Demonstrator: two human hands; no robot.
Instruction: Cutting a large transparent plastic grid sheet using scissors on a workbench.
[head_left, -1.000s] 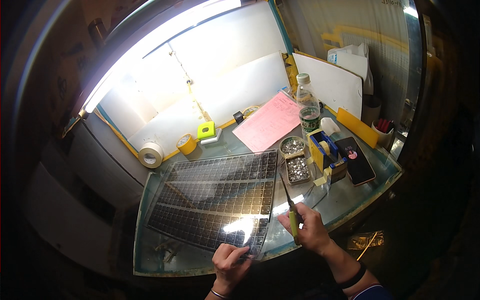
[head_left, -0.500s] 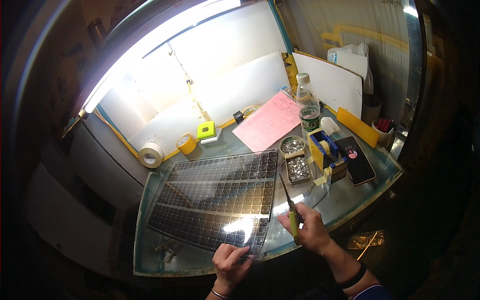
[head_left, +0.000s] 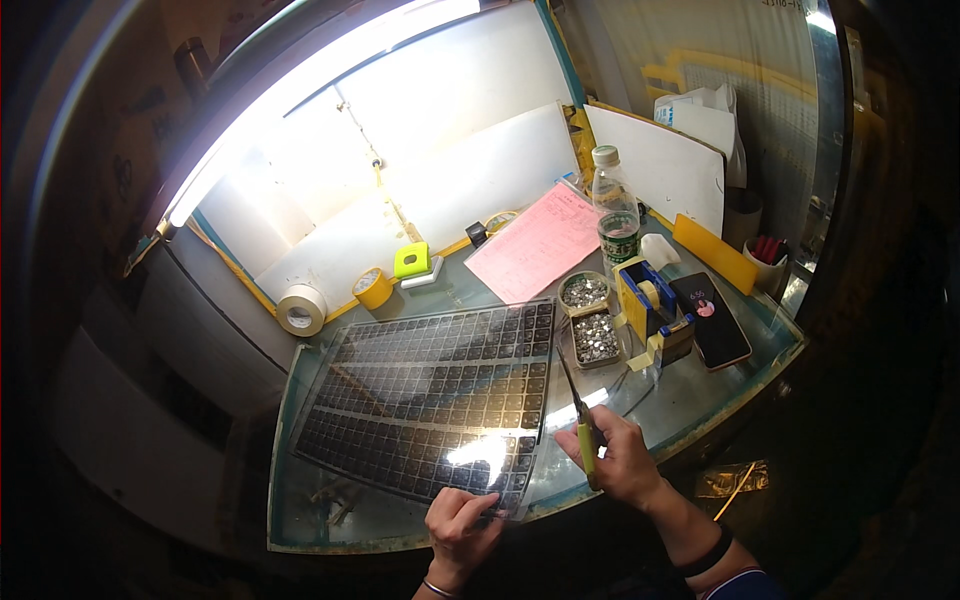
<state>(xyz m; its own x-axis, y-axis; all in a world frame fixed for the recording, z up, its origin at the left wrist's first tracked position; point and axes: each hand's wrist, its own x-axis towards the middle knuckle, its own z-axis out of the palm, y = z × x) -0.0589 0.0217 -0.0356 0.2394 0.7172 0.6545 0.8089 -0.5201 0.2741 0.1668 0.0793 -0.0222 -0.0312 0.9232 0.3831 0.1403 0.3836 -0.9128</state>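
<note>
My right hand (head_left: 622,452) is closed around green-handled tweezers (head_left: 588,450), their thin dark tips pointing away from me, above the table just right of the sheet. My left hand (head_left: 462,525) is closed at the near right corner of a clear sheet (head_left: 519,492), its fingers bent and pressed together on the edge. Under and along that sheet spreads a dark gridded panel (head_left: 420,400) of many small squares, with a bright lamp reflection near its right end. Beyond the tweezers stand a rectangular tin (head_left: 597,338) and a round dish (head_left: 584,291), both filled with small shiny metal pieces.
A blue tape dispenser (head_left: 648,300) and a phone (head_left: 712,320) lie right of the tins. Farther back are a plastic bottle (head_left: 616,210), a pink paper (head_left: 535,243), a yellow tape roll (head_left: 373,289) and a white tape roll (head_left: 301,310). The glass table's front edge (head_left: 400,547) is near my hands.
</note>
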